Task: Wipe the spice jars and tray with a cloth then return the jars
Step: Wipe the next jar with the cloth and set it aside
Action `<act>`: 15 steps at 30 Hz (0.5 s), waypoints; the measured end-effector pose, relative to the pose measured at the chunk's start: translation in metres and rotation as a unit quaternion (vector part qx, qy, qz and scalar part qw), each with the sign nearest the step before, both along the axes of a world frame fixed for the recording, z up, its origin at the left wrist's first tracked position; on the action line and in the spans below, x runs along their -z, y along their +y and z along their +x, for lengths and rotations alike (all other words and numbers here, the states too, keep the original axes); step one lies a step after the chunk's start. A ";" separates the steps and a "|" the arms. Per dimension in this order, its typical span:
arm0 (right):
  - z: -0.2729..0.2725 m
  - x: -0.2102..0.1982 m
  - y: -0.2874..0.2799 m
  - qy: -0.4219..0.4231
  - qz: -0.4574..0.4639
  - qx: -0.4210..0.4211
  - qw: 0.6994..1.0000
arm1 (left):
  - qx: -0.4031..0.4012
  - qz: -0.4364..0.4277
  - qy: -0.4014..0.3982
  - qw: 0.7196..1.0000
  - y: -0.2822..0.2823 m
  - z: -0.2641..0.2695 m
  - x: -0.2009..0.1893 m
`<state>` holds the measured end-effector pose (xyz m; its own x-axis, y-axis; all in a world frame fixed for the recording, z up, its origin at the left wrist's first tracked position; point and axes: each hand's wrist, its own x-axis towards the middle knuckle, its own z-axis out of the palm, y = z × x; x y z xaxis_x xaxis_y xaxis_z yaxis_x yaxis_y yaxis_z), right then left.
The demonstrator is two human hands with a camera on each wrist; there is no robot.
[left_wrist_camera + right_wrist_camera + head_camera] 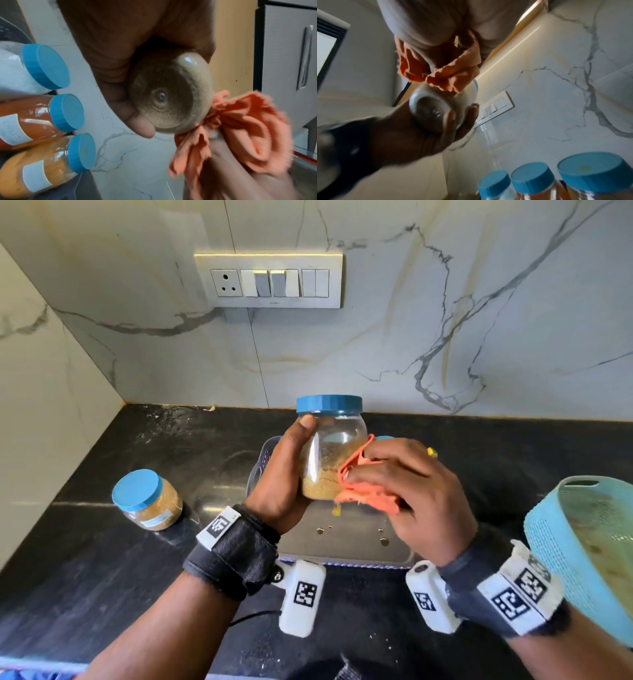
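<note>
My left hand [291, 467] grips a clear spice jar [334, 446] with a blue lid and tan powder, held upright above the grey tray [342, 542]. Its base [166, 100] faces the left wrist camera. My right hand [400, 484] holds a crumpled orange cloth [363, 487] against the jar's right side. The same cloth [443, 73] lies on the jar [436, 106] in the right wrist view. A second blue-lidded jar [149, 501] of brown spice stands on the counter to the left. Three more blue-lidded jars [39, 119] stand together, holding white, red and yellow powder.
A light blue perforated basket [582, 549] stands tilted at the right edge. The black stone counter [102, 559] ends at a marble wall with a switch plate [270, 280]. Small yellow spots mark the tray floor.
</note>
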<state>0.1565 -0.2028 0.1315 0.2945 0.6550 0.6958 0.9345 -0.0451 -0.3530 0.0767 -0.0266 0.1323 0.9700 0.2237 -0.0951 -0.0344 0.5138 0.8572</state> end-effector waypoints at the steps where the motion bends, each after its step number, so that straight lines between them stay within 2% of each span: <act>1: 0.009 -0.007 0.005 0.028 0.025 0.010 0.999 | 0.003 0.003 0.003 1.000 -0.002 0.001 -0.001; 3: 0.021 -0.021 0.012 0.092 0.073 0.031 0.993 | 0.005 -0.001 0.004 1.000 -0.006 0.003 -0.002; 5: 0.017 -0.025 0.014 0.122 0.090 0.035 0.988 | -0.004 -0.011 0.000 1.000 -0.005 0.004 -0.004; 10: -0.010 0.002 0.006 0.007 0.013 0.045 0.999 | -0.035 -0.045 -0.001 0.998 0.006 0.007 0.003; 13: -0.008 0.007 0.008 -0.055 -0.027 0.036 0.997 | -0.037 -0.036 0.016 0.999 0.007 0.008 0.007; 15: -0.013 0.009 0.010 -0.110 -0.061 0.034 0.991 | -0.041 0.001 0.014 0.999 0.008 0.009 0.010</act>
<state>0.1432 -0.1926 0.1223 0.1915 0.7222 0.6646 0.9815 -0.1409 -0.1296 0.0862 -0.0185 0.1220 0.9453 0.3030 -0.1208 -0.0534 0.5092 0.8590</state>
